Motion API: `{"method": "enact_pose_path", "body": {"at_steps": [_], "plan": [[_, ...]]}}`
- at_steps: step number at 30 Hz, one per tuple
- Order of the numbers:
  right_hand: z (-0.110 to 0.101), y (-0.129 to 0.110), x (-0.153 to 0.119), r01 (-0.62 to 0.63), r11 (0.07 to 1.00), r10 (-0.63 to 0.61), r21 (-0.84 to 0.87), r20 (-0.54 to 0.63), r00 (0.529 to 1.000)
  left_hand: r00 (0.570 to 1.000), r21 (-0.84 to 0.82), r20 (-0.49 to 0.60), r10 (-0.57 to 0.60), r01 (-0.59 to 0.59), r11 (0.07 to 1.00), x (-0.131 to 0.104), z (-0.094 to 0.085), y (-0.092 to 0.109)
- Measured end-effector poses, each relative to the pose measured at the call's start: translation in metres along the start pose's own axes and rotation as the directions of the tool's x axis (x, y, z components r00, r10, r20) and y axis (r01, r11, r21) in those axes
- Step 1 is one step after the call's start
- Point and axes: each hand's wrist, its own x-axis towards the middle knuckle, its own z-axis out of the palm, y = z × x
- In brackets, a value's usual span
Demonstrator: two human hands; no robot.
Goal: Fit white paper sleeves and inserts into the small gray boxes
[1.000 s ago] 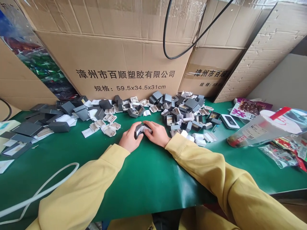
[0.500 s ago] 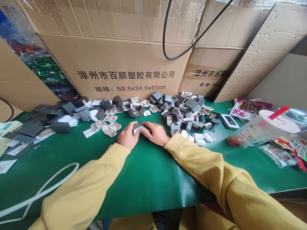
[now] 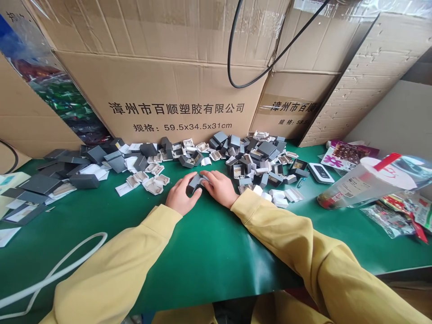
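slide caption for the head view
Bare left hand and right hand hold a small dark-grey box at a glossy green table.

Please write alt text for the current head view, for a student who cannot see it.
A person's left hand and right hand hold a small dark box at a green table. Beyond lie piled boxes; cardboard cartons stand behind.

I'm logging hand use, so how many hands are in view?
2: the left hand is at the left side of the small dark grey box, the right hand at its right. No others show.
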Motion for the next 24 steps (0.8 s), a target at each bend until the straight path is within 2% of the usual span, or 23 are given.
{"method": "enact_pose_path", "body": {"at_steps": [3, 6, 9, 12, 15, 18, 24], "plan": [[-0.002, 0.002, 0.0, 0.097, 0.995, -0.095, 0.018, -0.091, 0.991, 0.998, -0.295, 0.058, 0.006, 0.011, 0.955, -0.001, -0.002, -0.001], [0.0, 0.003, -0.001, 0.184, 0.982, -0.175, 0.035, -0.167, 0.97, 0.993, -0.441, 0.099, -0.058, 0.096, 0.892, -0.002, 0.002, 0.0], [0.003, 0.004, -0.001, 0.203, 0.979, -0.192, 0.022, -0.246, 0.95, 0.987, -0.549, 0.107, -0.116, 0.156, 0.821, -0.004, 0.012, 0.003], [0.004, 0.003, -0.002, 0.204, 0.979, -0.198, -0.008, -0.281, 0.939, 0.98, -0.594, 0.096, -0.174, 0.197, 0.78, -0.007, 0.021, 0.008], [0.001, 0.003, -0.002, 0.291, 0.953, -0.301, -0.079, -0.283, 0.911, 0.973, -0.596, 0.091, -0.212, 0.224, 0.771, -0.011, 0.025, 0.014], [-0.002, 0.003, -0.003, 0.381, 0.914, -0.405, -0.14, -0.288, 0.867, 0.975, -0.616, 0.045, -0.22, 0.2, 0.762, -0.013, 0.026, 0.02], [-0.002, 0.004, -0.003, 0.448, 0.875, -0.484, -0.185, -0.284, 0.828, 0.959, -0.657, -0.001, -0.283, 0.213, 0.723, -0.014, 0.027, 0.028]]}}
